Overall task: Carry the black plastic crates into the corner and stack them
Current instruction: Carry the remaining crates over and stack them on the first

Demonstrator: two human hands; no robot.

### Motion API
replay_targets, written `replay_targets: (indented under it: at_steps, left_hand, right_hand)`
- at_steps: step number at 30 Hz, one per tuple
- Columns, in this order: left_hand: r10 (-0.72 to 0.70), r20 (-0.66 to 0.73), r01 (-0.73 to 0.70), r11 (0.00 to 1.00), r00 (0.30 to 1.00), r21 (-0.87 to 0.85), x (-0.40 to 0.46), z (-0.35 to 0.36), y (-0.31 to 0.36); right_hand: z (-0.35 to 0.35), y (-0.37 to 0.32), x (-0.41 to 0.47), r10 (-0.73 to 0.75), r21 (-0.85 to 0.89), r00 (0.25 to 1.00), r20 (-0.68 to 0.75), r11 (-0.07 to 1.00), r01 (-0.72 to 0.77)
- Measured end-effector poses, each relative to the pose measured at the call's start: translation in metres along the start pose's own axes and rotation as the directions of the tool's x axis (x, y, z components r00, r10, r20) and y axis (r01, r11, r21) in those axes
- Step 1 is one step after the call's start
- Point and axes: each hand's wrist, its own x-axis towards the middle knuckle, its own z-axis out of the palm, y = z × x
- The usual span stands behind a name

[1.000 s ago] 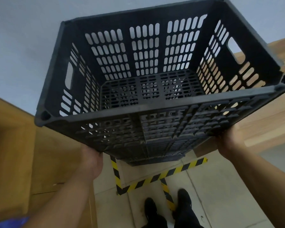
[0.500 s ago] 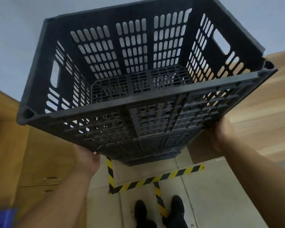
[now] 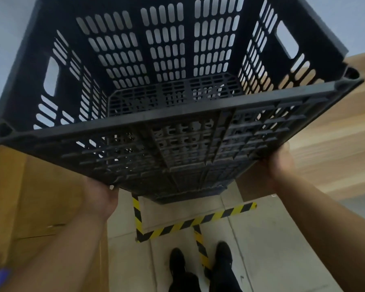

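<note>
My left hand [image 3: 100, 196] is under the near left bottom edge of the black crate [image 3: 177, 85], and my right hand [image 3: 279, 163] is under the near right bottom edge. Both press up against the plastic and carry its weight, but the fingers are hidden behind the crate, so I cannot tell whether they are curled round a rib or lying flat. The crate is held high in front of me, tipped so that I look into its open top and see the slotted walls and the grid floor. It is empty. Right under it there seems to be more black crate, a lower crate [image 3: 190, 193] that mine may be going onto; I cannot tell whether the two touch. Below that the floor [image 3: 261, 239] carries yellow and black tape [image 3: 198, 222] marking out a bay, with my shoes [image 3: 200, 264] just short of it. Wooden panels [image 3: 329, 131] flank the spot, with a grey wall [image 3: 6, 22] behind. I judge that the carrying is about done and the setting down on the stack is left, and I cannot see other crates waiting
</note>
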Motion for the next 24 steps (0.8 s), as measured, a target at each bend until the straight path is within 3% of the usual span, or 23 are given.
replay_targets:
  at_steps: [3,5,14,24]
  left_hand:
    - [-0.007,-0.016,0.006,1.000,1.000,-0.011,-0.003,0.003,-0.004]
    - [-0.005,-0.024,0.004,1.000,1.000,-0.011,-0.004,0.004,-0.006]
    - [-0.038,-0.084,0.040,0.999,0.996,0.013,0.004,-0.001,-0.005]
    - [-0.051,-0.087,0.047,0.998,0.995,-0.039,-0.013,0.009,-0.011]
  right_hand:
    - [0.000,-0.008,-0.005,0.085,0.230,0.995,0.061,0.968,-0.097]
    - [0.000,-0.011,-0.002,0.061,0.264,0.991,0.117,0.960,-0.090]
    - [-0.006,-0.008,-0.007,0.054,0.288,0.982,0.180,0.952,-0.105]
    - [-0.012,-0.014,0.005,0.104,0.161,0.974,0.202,0.977,-0.138]
